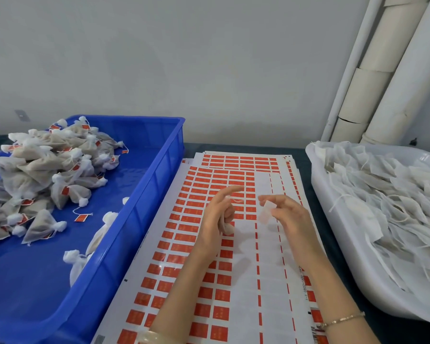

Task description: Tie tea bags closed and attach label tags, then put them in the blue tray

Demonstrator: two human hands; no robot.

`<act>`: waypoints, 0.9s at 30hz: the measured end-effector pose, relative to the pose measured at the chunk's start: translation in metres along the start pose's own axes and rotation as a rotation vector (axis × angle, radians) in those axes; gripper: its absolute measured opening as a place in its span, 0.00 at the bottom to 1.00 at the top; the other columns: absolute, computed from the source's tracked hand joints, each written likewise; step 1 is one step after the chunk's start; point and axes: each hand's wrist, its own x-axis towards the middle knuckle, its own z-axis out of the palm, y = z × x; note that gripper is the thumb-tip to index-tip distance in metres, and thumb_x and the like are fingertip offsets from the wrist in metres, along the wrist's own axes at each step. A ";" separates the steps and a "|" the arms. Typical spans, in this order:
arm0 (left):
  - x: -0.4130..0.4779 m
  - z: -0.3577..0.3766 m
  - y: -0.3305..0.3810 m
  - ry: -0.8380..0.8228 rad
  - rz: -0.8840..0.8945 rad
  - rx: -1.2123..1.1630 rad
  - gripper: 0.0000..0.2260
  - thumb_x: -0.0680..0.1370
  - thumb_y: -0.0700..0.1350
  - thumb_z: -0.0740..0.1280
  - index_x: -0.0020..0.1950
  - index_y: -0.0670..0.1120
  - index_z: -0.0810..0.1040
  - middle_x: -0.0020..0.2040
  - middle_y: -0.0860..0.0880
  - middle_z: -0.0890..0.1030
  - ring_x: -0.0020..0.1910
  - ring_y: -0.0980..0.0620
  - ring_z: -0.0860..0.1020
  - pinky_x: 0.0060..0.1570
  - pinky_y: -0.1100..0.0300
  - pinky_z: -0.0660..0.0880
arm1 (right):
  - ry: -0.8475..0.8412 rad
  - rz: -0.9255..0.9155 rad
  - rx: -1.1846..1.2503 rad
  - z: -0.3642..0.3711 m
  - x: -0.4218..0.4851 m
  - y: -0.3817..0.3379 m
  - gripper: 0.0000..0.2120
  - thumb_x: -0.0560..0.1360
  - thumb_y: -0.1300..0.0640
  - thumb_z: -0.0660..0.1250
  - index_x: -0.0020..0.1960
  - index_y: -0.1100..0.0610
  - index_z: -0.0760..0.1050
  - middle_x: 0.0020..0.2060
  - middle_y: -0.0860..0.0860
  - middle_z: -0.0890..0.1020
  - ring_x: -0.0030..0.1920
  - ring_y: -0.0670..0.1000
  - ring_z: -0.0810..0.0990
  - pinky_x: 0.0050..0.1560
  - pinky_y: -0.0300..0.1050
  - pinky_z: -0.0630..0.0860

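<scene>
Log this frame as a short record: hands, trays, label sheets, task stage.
left hand: grips a tea bag, index finger extended
right hand: pinches a pale strip; label or bag top unclear
blue tray: holds a pile of tagged bags
white tub: holds untied bags
label sheets: under both hands, many labels already gone
stage: bag in hand, not yet in tray

Both hands above middle of white sheet of red label stickers (174,234). Left hand (217,217): index straight, rest curled round small beige tea bag (227,228). Right hand (292,216): fingertips pinching translucent white strip (267,212).
</scene>
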 end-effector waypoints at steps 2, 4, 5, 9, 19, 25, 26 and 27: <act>0.001 0.000 -0.001 -0.003 -0.011 -0.035 0.19 0.75 0.52 0.57 0.64 0.50 0.72 0.33 0.57 0.75 0.33 0.57 0.72 0.36 0.70 0.70 | -0.112 0.010 0.004 0.006 -0.004 -0.003 0.11 0.74 0.50 0.64 0.55 0.45 0.78 0.51 0.30 0.79 0.54 0.31 0.75 0.48 0.24 0.70; 0.001 -0.001 -0.003 -0.015 -0.001 -0.028 0.20 0.74 0.51 0.56 0.64 0.49 0.71 0.35 0.58 0.76 0.34 0.55 0.74 0.39 0.69 0.73 | -0.209 0.021 -0.002 0.012 -0.008 -0.005 0.19 0.70 0.46 0.59 0.59 0.46 0.77 0.56 0.34 0.77 0.57 0.36 0.74 0.50 0.22 0.69; 0.001 -0.002 -0.003 -0.024 0.004 -0.027 0.20 0.74 0.50 0.56 0.65 0.48 0.70 0.37 0.57 0.76 0.35 0.52 0.75 0.40 0.68 0.74 | -0.243 0.029 0.003 0.014 -0.010 -0.006 0.20 0.69 0.46 0.58 0.59 0.45 0.76 0.57 0.35 0.76 0.56 0.36 0.73 0.47 0.20 0.69; 0.002 -0.001 -0.006 -0.037 -0.036 -0.007 0.20 0.73 0.49 0.57 0.64 0.47 0.69 0.40 0.42 0.74 0.36 0.46 0.77 0.39 0.60 0.79 | -0.278 0.012 0.041 0.018 -0.013 -0.011 0.16 0.68 0.47 0.58 0.54 0.40 0.74 0.54 0.29 0.72 0.54 0.29 0.72 0.48 0.19 0.67; -0.004 0.001 -0.008 -0.103 -0.049 0.069 0.21 0.73 0.53 0.53 0.65 0.53 0.69 0.43 0.59 0.81 0.42 0.56 0.79 0.42 0.70 0.75 | -0.214 -0.042 0.042 0.015 -0.016 -0.005 0.16 0.72 0.48 0.57 0.54 0.50 0.78 0.51 0.38 0.79 0.52 0.30 0.75 0.49 0.20 0.68; -0.004 0.002 -0.003 -0.059 -0.056 0.064 0.19 0.74 0.54 0.51 0.59 0.51 0.73 0.42 0.40 0.74 0.39 0.45 0.72 0.42 0.67 0.71 | -0.099 0.032 0.080 0.008 -0.011 0.005 0.18 0.74 0.47 0.61 0.53 0.57 0.81 0.53 0.47 0.83 0.57 0.47 0.79 0.62 0.41 0.70; -0.004 0.002 -0.003 -0.052 -0.071 0.072 0.18 0.73 0.54 0.53 0.57 0.51 0.74 0.47 0.43 0.77 0.43 0.45 0.75 0.45 0.67 0.73 | -0.090 0.036 0.073 0.008 -0.009 0.005 0.21 0.72 0.45 0.59 0.52 0.57 0.81 0.54 0.47 0.83 0.58 0.48 0.78 0.63 0.40 0.69; -0.004 0.002 -0.003 -0.037 -0.071 0.084 0.16 0.72 0.53 0.55 0.54 0.52 0.76 0.50 0.51 0.79 0.48 0.50 0.77 0.47 0.68 0.74 | -0.089 0.031 0.065 0.007 -0.008 0.004 0.22 0.70 0.45 0.58 0.51 0.58 0.82 0.53 0.48 0.83 0.58 0.48 0.79 0.63 0.40 0.69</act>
